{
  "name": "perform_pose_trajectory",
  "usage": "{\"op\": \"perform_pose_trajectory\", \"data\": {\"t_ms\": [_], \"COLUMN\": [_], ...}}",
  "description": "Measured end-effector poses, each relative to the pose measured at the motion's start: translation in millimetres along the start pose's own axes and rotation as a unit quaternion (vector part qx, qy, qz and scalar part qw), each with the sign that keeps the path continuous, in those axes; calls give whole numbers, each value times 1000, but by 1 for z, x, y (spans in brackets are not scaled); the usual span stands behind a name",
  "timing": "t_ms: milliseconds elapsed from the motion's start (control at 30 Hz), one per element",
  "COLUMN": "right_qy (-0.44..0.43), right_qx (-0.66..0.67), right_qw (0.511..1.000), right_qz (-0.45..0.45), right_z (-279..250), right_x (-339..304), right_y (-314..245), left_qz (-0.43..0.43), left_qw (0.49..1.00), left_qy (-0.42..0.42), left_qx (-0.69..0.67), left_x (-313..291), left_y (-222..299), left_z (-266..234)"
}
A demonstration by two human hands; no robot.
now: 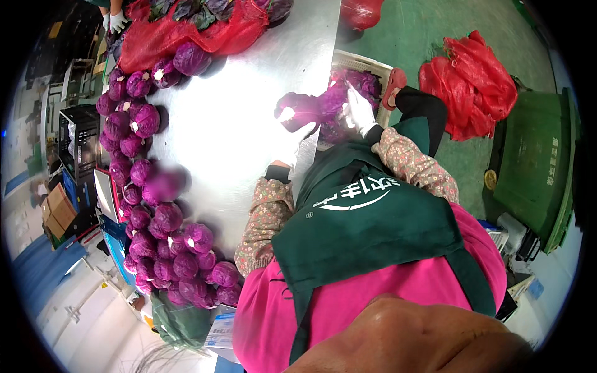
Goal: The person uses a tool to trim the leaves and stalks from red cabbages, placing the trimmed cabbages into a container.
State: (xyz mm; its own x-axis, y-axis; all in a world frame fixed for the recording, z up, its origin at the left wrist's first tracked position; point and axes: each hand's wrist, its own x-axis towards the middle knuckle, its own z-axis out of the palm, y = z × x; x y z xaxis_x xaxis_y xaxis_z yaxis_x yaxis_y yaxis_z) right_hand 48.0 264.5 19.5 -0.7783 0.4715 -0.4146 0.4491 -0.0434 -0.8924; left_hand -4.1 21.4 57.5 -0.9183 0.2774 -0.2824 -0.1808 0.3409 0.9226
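A red cabbage (297, 110) with a pale cut stem is held over the table's right edge by my left hand (298, 142), closed around its near side in a white glove. Strong glare washes out part of that hand. My right hand (359, 110), also in a white glove, is closed on a loose purple cabbage leaf (333, 103) at the cabbage's right side; its fingertips are partly hidden. Beneath the right hand, a cream plastic crate (360, 60) holds purple leaves (367, 84).
Many red cabbages (168, 217) line the left side of the shiny metal table (217, 137). A red mesh sack (186, 38) lies at the far end, near another person's gloved hands (116, 22). Red mesh bags (469, 87) and a green bin (535, 168) stand right.
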Motion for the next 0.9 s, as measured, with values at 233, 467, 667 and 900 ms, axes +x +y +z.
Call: {"op": "perform_pose_trajectory", "data": {"t_ms": [233,467,667,900], "right_qy": [-3,-290,-285,-149], "right_qx": [34,-81,-223,-346], "right_qw": [997,953,928,878], "right_qz": [70,-36,-90,-294], "right_z": [13,43,49,40], "right_x": [4,-41,-50,-64], "right_y": [-3,-43,-62,-95], "left_qz": [-16,-158,-103,-78], "left_qw": [994,970,972,997], "left_qy": [-91,-163,-11,-20], "left_qx": [-58,-83,-212,-1], "left_x": [-1,-42,-48,-23], "left_y": [-74,4,-14,-14], "left_z": [-31,-64,-36,-5]}}
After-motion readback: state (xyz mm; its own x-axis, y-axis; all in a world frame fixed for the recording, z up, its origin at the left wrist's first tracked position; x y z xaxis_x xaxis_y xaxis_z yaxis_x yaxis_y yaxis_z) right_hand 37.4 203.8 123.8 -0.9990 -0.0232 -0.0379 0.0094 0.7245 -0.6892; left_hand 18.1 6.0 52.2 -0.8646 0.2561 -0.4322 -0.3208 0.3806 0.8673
